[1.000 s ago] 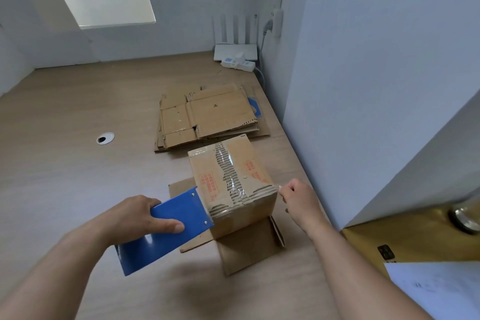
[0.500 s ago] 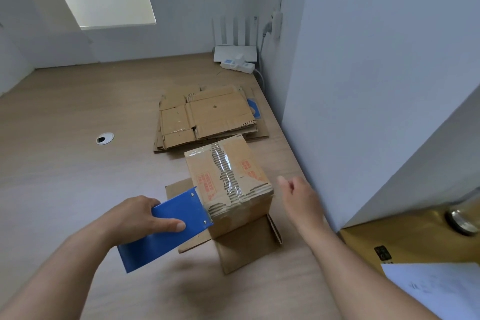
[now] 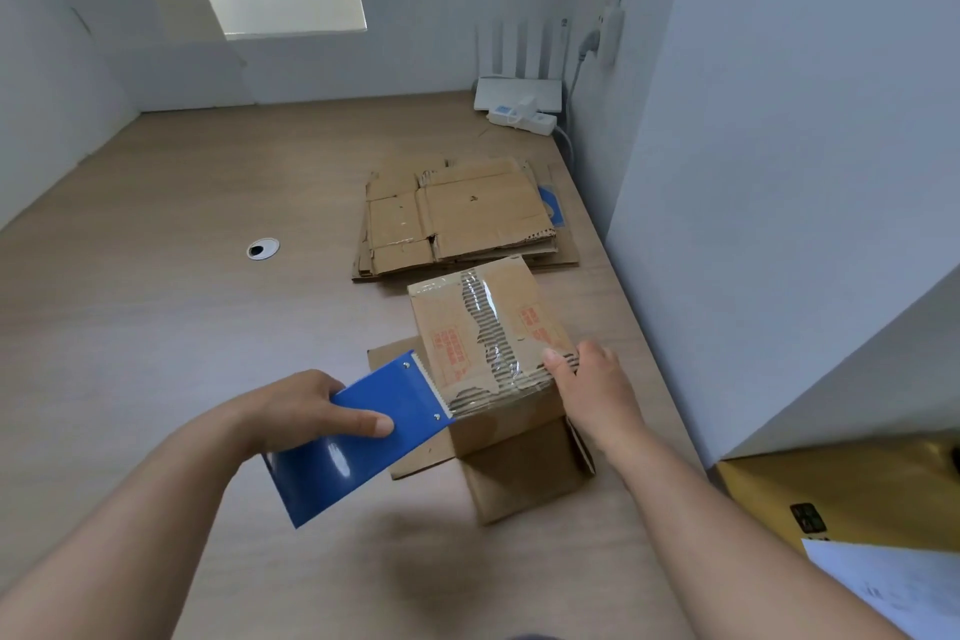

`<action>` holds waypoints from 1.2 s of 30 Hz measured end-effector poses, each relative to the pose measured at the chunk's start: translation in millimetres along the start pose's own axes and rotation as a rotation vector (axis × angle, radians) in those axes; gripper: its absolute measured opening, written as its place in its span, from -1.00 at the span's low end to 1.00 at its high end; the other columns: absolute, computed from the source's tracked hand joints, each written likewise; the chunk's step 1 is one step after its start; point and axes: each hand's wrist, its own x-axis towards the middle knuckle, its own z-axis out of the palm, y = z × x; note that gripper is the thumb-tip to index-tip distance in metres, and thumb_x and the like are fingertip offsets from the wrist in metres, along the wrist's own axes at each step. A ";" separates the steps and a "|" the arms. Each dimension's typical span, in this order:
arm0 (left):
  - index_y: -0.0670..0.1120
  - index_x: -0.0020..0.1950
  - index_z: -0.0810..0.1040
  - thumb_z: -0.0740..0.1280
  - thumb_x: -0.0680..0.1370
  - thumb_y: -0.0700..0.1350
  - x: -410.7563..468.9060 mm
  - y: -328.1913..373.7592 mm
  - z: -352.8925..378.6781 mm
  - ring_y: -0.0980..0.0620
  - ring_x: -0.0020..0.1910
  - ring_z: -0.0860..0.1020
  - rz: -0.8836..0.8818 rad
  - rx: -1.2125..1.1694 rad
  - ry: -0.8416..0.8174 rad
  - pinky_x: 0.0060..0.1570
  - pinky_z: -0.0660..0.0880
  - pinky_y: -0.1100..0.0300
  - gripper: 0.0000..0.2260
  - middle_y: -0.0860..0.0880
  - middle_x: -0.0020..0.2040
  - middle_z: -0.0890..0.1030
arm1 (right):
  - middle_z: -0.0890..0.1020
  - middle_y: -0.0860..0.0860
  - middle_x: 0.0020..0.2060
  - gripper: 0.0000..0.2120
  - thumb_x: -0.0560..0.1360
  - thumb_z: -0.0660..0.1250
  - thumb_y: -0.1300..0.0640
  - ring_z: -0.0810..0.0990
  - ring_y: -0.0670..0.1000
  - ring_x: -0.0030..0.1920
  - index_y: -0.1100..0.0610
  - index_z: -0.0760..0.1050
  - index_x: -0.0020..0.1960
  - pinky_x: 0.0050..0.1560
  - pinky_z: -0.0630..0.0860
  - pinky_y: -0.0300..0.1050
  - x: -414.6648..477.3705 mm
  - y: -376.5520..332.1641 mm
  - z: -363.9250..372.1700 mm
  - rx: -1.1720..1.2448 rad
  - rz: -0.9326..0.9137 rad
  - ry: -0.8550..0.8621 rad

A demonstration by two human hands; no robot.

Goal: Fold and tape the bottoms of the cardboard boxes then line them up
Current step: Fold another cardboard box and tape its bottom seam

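The cardboard box (image 3: 488, 343) stood bottom-up on the worktop (image 3: 182, 327), near the right-hand wall, its open flaps splayed beneath it; a strip of clear tape (image 3: 483, 322) ran along the centre seam and over the near edge. The left hand (image 3: 301, 411) gripped a blue tape dispenser (image 3: 363, 437), thumb laid across its flat face, with the serrated blade set against the near face of the box where the tape came down. The right hand (image 3: 592, 390) clasped the near right corner of the box, thumb on the top face; the fingers beyond it were hidden.

Risks noted, as judgement only: the tape appeared not yet severed, so a pull at a shallow angle could stretch or lift it rather than cut it; the strip showed wrinkles over torn liner and bare corrugation, where adhesion was likely poor and the seam could spring open; the box was light and sat on its own flaps, so a sharp tug could rock or drag it if the right hand eased; the blade lay near the right thumb, and a slip toward it could nick skin. The stack of flattened boxes (image 3: 462, 218) lay just behind, awaiting the same treatment; no line of finished boxes was visible.
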 end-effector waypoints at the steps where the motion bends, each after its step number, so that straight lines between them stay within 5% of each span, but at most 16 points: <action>1: -0.01 -0.01 0.58 0.39 0.05 0.42 -2.2 -0.6 -5.6 0.01 -0.09 0.63 0.006 0.012 -0.006 0.08 0.49 0.07 -0.31 0.02 -0.09 0.66 | 0.46 0.12 0.12 -0.54 0.59 0.12 -0.16 0.47 0.11 0.08 0.22 0.39 0.22 0.01 0.45 -0.05 -0.6 -1.0 0.3 -0.001 -0.001 -0.008; 12: -0.03 -0.06 0.63 0.36 -0.06 0.49 -15.7 -17.9 -14.2 0.04 -0.14 0.65 -0.043 0.126 -0.018 0.07 0.49 0.08 -0.22 0.05 -0.17 0.69 | 0.47 0.10 0.11 -0.55 0.58 0.13 -0.17 0.49 0.11 0.06 0.19 0.39 0.20 0.08 0.52 0.12 2.2 -3.7 1.7 -0.006 0.009 -0.046; 17: -0.03 -0.07 0.59 0.41 0.26 0.41 -9.7 -21.7 -3.4 0.05 -0.11 0.60 -0.137 0.167 0.073 -0.08 0.44 0.14 -0.45 0.03 -0.12 0.64 | 0.48 0.12 0.13 -0.54 0.58 0.12 -0.17 0.49 0.12 0.08 0.20 0.39 0.22 0.09 0.51 0.13 2.5 -4.6 0.5 -0.024 0.009 -0.049; 22: -0.02 -0.14 0.46 0.38 0.36 0.35 -1.1 0.7 15.0 0.08 -0.16 0.52 -0.174 0.213 0.144 -0.21 0.37 0.19 -0.56 0.03 -0.15 0.54 | 0.47 0.14 0.15 -0.53 0.58 0.12 -0.17 0.48 0.14 0.11 0.21 0.39 0.24 0.11 0.49 0.10 0.7 -5.5 0.3 -0.036 -0.001 -0.041; 25: 0.00 -0.13 0.45 0.34 0.43 0.28 6.8 20.0 27.9 0.07 -0.17 0.49 -0.187 0.402 0.300 -0.18 0.39 0.20 -0.65 0.06 -0.19 0.50 | 0.48 0.13 0.13 -0.53 0.58 0.12 -0.18 0.49 0.12 0.10 0.20 0.39 0.24 0.10 0.51 0.11 0.3 -6.2 -0.4 -0.036 -0.003 -0.039; 28: -0.02 0.12 0.51 0.23 0.53 0.13 11.2 14.2 49.9 0.04 -0.15 0.48 -0.201 0.712 0.438 -0.18 0.41 0.22 -0.72 0.05 -0.10 0.53 | 0.49 0.13 0.13 -0.53 0.58 0.13 -0.17 0.49 0.12 0.09 0.20 0.40 0.24 0.09 0.51 0.08 -1.7 -5.3 -0.9 -0.040 -0.012 -0.046; 33: -0.08 0.19 0.37 0.18 0.59 0.11 9.1 -7.9 63.3 0.01 -0.14 0.56 -0.081 0.638 0.731 -0.27 0.35 0.19 -0.69 0.00 -0.01 0.61 | 0.49 0.12 0.13 -0.51 0.57 0.12 -0.19 0.49 0.12 0.09 0.21 0.40 0.24 0.07 0.51 0.06 1.4 -6.2 -2.5 -0.072 -0.008 -0.044; 36: -0.07 0.20 0.36 0.17 0.59 0.11 12.0 -27.2 68.4 0.01 -0.04 0.59 -0.069 0.646 0.762 -0.25 0.30 0.19 -0.69 0.00 0.02 0.62 | 0.50 0.12 0.13 -0.49 0.57 0.12 -0.21 0.49 0.14 0.10 0.21 0.40 0.23 0.04 0.50 0.04 2.5 -5.7 -1.2 -0.105 -0.016 -0.036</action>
